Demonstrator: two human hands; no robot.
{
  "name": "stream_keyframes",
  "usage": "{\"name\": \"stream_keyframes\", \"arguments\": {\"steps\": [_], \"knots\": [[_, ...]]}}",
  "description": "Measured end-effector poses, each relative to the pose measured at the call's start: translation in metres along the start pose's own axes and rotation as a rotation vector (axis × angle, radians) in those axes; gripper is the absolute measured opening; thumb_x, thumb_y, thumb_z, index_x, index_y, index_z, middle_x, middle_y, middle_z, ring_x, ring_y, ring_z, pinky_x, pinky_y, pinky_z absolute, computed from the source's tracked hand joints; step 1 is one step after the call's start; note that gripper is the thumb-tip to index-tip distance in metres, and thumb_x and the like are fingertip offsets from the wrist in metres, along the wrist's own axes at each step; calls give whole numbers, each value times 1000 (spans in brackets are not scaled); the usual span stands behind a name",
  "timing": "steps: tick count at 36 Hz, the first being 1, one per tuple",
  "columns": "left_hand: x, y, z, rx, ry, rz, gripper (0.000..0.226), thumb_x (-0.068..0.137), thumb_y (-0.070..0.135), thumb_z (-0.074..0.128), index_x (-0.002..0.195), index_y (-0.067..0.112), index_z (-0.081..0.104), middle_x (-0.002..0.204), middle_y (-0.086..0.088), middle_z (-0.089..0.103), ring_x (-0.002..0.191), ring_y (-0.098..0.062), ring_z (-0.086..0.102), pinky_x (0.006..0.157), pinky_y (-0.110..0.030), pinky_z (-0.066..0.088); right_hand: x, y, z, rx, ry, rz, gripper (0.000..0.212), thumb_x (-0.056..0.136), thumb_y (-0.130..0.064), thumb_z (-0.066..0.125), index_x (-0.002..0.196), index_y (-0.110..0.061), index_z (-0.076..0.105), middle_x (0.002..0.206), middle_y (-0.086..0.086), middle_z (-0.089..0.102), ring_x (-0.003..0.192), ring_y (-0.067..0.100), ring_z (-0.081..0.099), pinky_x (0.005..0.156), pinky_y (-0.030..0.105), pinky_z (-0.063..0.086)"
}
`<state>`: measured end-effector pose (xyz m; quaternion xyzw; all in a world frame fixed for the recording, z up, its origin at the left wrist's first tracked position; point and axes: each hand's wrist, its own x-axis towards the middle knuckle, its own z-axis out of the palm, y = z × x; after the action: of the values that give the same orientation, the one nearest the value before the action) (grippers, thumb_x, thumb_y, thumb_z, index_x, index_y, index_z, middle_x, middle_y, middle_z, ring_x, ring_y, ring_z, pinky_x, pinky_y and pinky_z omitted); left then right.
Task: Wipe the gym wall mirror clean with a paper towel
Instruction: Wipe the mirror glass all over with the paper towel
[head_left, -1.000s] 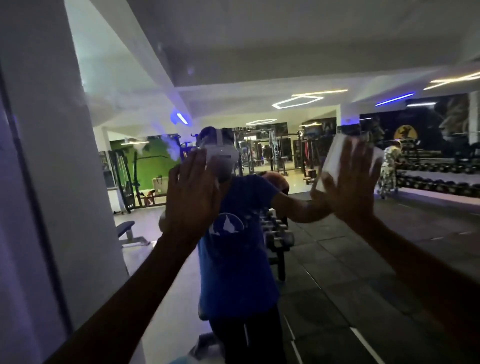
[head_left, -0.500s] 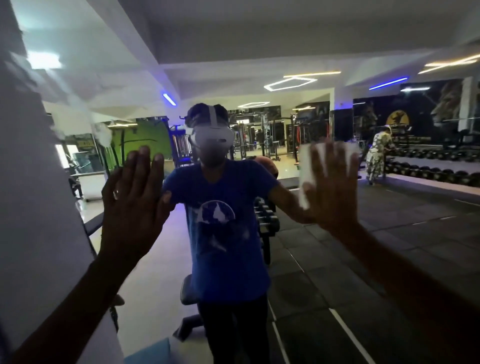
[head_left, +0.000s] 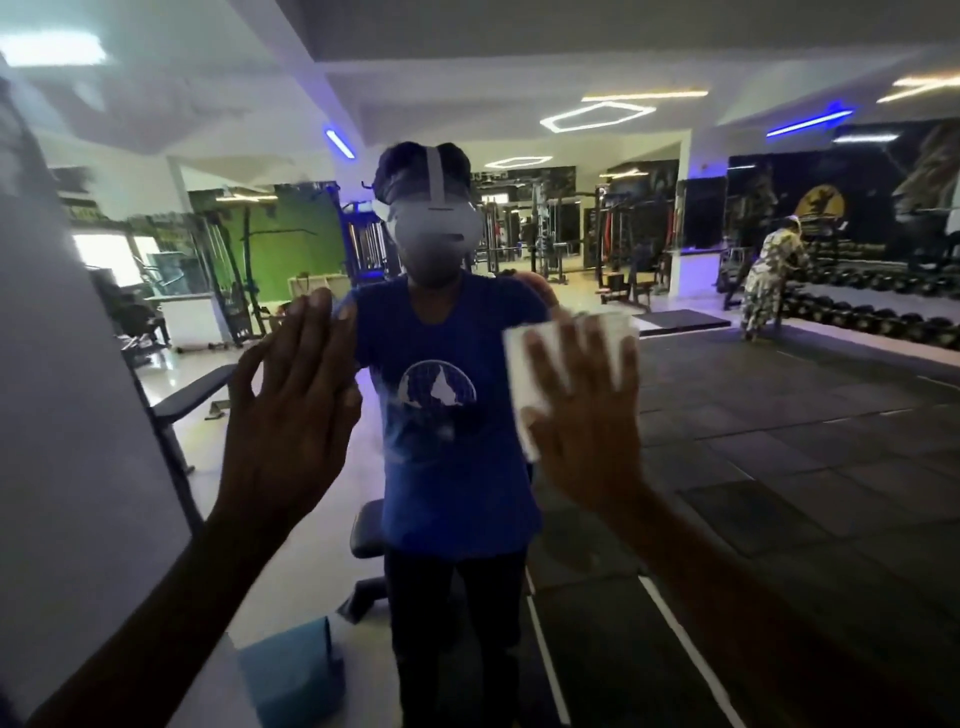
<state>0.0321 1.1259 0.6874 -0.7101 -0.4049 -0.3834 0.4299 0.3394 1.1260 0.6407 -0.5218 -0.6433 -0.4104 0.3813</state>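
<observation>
The wall mirror (head_left: 753, 467) fills almost the whole view and reflects the gym and a person in a blue shirt with a white headset. My right hand (head_left: 587, 415) lies flat with straight, spread fingers and presses a folded white paper towel (head_left: 519, 374) against the glass, right of centre. The towel shows above and to the left of the fingers. My left hand (head_left: 296, 410) is raised with straight fingers close together, palm toward the mirror, left of centre. Whether it touches the glass I cannot tell.
A white wall or pillar (head_left: 67, 415) borders the mirror on the left. A blue box (head_left: 291, 670) sits low by the mirror's foot. In the reflection are a weight bench (head_left: 192, 395), dumbbell racks (head_left: 883, 317) and another person (head_left: 769, 280) at the far right.
My right hand has slid the paper towel down and to the left across the glass. My left hand stays raised. The view has dipped lower.
</observation>
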Motion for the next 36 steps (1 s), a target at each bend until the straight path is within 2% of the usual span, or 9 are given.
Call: {"name": "stream_keyframes", "arguments": {"steps": [6,11,14,17,19,22,27,33,36], "knots": [[-22,-53,-17,44,-31,-71,65,108,36,35,165,7,23,173,-18,15,161,-34,17,120,-54,26,77,-18,-23,-6,130,648,80,108,-61,22,169,-10,9,174,25,7,161,46,9,125,70,14],[-11,-76,-45,-65,17,53,69,91,14,60,157,11,42,161,-16,45,144,-34,50,103,-48,48,116,-147,-27,-6,66,30,78,108,-55,26,170,-12,9,174,26,1,161,47,1,127,69,2],[15,-102,-92,-66,225,72,43,89,19,52,130,13,62,107,-12,79,89,-30,70,78,-35,49,170,-168,-40,-34,90,-286,72,107,-51,29,169,-16,17,175,22,8,162,43,8,128,67,1],[46,-139,-137,-45,355,-1,32,87,27,48,98,8,71,69,-10,71,56,-34,66,63,-38,37,235,-153,-59,-125,139,-355,73,107,-51,30,170,-17,14,176,18,7,162,39,11,128,67,7],[66,-170,-151,-36,367,19,36,89,24,47,92,0,72,75,-16,71,63,-38,70,67,-45,47,278,-139,-74,-160,191,-253,75,107,-53,25,170,-16,10,177,16,4,163,36,6,127,66,9],[96,-221,-152,99,351,24,48,88,28,48,116,-8,64,107,-30,70,96,-49,72,76,-58,60,340,-133,-97,-158,246,-53,75,107,-52,22,170,-14,7,177,17,3,163,37,5,128,65,8],[117,-290,-108,305,176,-187,74,103,48,33,159,0,37,167,-23,30,157,-38,26,113,-55,35,400,-193,-109,-62,381,178,77,104,-50,25,169,-12,12,175,21,8,162,43,10,126,68,8],[107,-306,-96,123,237,-149,79,99,49,42,165,7,27,173,-15,16,162,-25,11,122,-44,24,390,-284,-85,-134,327,-542,73,105,-54,33,167,-15,30,173,18,24,160,40,20,126,68,14],[105,-324,-101,152,229,-68,77,99,47,47,164,9,30,172,-15,22,160,-26,20,114,-46,34,430,-229,-101,-235,356,-527,69,107,-54,32,168,-25,21,174,11,25,161,34,23,128,61,15]]}}
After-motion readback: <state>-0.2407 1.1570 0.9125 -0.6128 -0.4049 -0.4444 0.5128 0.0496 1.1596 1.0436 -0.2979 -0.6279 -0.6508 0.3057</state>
